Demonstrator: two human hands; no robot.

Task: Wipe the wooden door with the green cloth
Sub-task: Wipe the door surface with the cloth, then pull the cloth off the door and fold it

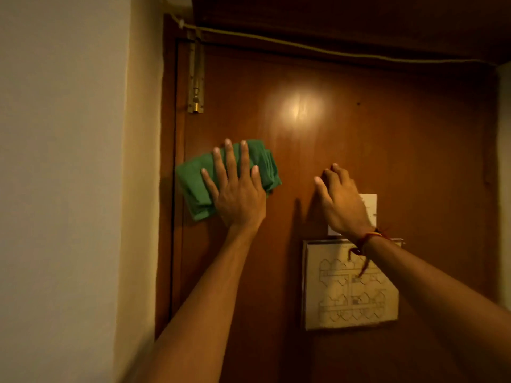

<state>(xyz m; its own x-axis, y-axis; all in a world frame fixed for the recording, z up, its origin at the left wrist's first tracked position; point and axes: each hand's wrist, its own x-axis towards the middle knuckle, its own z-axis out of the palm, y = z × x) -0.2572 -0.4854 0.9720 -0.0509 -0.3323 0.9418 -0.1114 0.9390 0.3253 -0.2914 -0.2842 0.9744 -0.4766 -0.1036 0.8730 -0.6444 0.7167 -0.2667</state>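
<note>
The cloth (193,186), folded, lies flat on the door (345,139) near its left edge, sticking out at nine o'clock from under the left hand (237,194), whose spread fingers pin it. At three o'clock, the right hand (340,200) rests bare on the door, fingers together.

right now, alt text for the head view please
A left hand presses a folded green cloth flat against a wooden door, while the right hand rests bare on the door above a patterned plaque. A brass bolt sits top left.
</note>
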